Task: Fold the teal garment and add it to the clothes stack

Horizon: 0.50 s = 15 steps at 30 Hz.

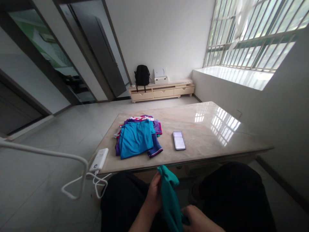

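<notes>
A teal piece of cloth (170, 198), probably a garment, hangs bunched between my two hands, over my lap. My left hand (154, 193) is closed on its upper part, just below the table's front edge. Lower down and to the right, my right hand (193, 217) is closed at the cloth's lower side; its fingertips are partly hidden. On the table in front lies a pile of folded clothes, with a blue garment (136, 138) on top and purple, red and white cloth under it. A navy sleeve or leg (154, 146) sticks out at the pile's right.
The pale marble table (198, 129) carries a phone (179, 140) right of the pile. A white power bank (99, 159) with a white cable (96, 187) sits at the left edge. Beyond stands a low cabinet (164, 93) bearing a black backpack (142, 75) and a white box (160, 79).
</notes>
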{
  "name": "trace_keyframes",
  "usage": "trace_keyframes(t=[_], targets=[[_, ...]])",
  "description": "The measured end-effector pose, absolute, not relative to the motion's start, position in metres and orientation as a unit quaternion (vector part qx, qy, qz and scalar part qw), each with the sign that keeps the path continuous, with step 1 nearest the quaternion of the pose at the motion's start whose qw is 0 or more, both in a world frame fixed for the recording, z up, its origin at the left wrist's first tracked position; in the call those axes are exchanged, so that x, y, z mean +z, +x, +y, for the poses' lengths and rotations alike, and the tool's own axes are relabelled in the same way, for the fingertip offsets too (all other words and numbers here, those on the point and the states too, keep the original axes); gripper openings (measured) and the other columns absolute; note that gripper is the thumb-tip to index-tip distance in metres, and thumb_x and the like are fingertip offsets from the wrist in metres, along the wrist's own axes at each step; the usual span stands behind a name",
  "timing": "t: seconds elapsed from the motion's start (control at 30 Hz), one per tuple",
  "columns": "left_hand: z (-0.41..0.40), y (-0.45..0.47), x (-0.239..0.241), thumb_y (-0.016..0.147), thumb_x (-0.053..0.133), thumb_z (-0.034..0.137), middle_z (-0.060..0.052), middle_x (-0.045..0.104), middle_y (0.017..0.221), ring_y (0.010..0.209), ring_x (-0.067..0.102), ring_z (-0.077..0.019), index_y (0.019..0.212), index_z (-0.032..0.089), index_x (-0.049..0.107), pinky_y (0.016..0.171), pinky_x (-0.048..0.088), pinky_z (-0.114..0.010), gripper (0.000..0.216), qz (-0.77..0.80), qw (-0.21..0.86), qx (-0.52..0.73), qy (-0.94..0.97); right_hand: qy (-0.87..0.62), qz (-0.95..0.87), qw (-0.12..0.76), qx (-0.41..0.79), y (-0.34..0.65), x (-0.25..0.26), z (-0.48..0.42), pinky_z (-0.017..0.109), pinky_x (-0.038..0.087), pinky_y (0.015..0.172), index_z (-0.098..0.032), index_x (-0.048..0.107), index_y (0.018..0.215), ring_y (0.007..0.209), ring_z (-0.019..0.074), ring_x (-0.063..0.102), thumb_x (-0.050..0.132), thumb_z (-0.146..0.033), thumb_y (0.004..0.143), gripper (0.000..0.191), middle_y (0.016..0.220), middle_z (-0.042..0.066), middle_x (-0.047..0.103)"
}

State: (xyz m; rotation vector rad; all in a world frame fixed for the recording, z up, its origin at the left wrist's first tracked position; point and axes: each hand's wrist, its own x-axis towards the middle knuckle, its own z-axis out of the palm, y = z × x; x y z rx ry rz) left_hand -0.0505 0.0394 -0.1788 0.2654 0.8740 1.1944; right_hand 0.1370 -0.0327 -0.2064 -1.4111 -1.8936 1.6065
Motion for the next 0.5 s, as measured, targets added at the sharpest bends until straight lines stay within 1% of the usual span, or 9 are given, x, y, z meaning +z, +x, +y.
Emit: trace_keyframes(t=[0.17, 0.33, 0.5], targets=[[0.038, -0.05, -0.177, 0.069, 0.093, 0.038, 0.004, 0.066, 0.066, 0.057, 0.058, -0.0124, 0.084, 0.017, 0.066, 0.061, 0.043, -0.025, 0.037, 0.389, 0.733, 0.545, 0.121, -0.488, -0.66, 0.126, 0.556, 0.136, -0.206, -0.032, 0.022, 0.037, 0.058, -0.018, 0.075, 0.074, 0.062, 0.0148, 0.057, 0.067, -0.033, 0.077, 0.017, 0.068, 0.0, 0.071], [0.038, -0.05, -0.178, 0.072, 0.091, 0.037, 0.004, 0.065, 0.064, 0.056, 0.06, -0.0129, 0.087, 0.017, 0.066, 0.057, 0.04, -0.024, 0.036, 0.386, 0.741, 0.537, 0.118, -0.477, -0.658, 0.127, 0.569, 0.137, -0.199, -0.031, 0.022, 0.042, 0.062, -0.02, 0.078, 0.081, 0.069, 0.0174, 0.063, 0.065, -0.035, 0.08, 0.02, 0.075, 0.0, 0.075], [0.038, -0.05, -0.183, 0.074, 0.09, 0.037, 0.004, 0.064, 0.063, 0.056, 0.061, -0.0133, 0.085, 0.017, 0.066, 0.057, 0.042, -0.024, 0.033, 0.38, 0.746, 0.535, 0.115, -0.465, -0.65, 0.156, 0.581, 0.14, -0.19, -0.029, 0.025, 0.048, 0.071, -0.025, 0.08, 0.097, 0.082, 0.023, 0.069, 0.066, -0.04, 0.081, 0.026, 0.089, -0.001, 0.079]])
